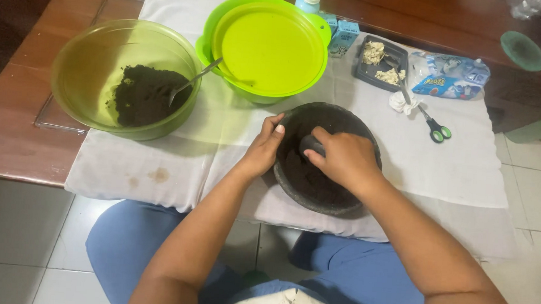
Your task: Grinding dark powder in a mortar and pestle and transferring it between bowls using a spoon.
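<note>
The person's blue-clad lap lies lowest in view, and both forearms reach up from it to a dark stone mortar (324, 201) sitting on the white cloth (461, 162) that covers the wooden worktop (12, 132). The right hand (343, 159) has its grip closed tight round a dark pestle (311, 144), whose end is down inside the bowl among dark crumbs. The left hand (264, 147) steadies the mortar, fingers curled over its near-left rim, thumb outside.

Left and beyond that left grip stands a translucent green bowl (90, 68) holding a heap of dark crumbs (142, 95) with a metal spoon (191, 82) stuck in it. Straight beyond both grips is a lime-green container with its lid (270, 47) on. Beyond and right of the right grip lie a black tray (399, 57) with pale lumps, a blue-and-white packet (450, 78), and green-handled scissors (433, 126).
</note>
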